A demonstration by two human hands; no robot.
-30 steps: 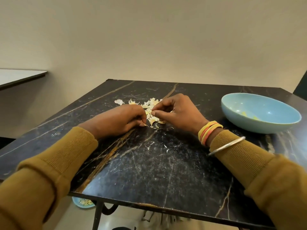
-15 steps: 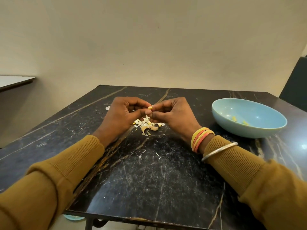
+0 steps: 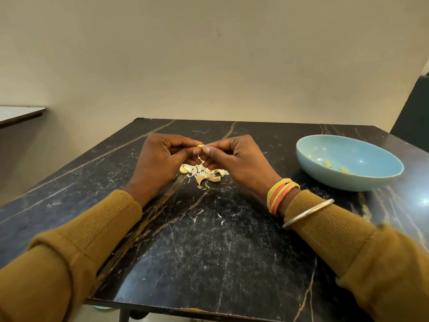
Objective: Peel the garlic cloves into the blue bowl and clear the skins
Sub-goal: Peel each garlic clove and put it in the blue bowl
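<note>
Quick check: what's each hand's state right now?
Left hand: closed, pinching the garlic clove.
Right hand: closed, pinching the same garlic clove from the other side.

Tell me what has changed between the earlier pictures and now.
Both hands lifted off the table, where they picked at the pile of skins a second ago. Now the left hand and the right hand pinch one garlic clove between them above the pile, and a thin strip of skin hangs from it. The pile and the blue bowl with its few cloves stayed in place.
</note>
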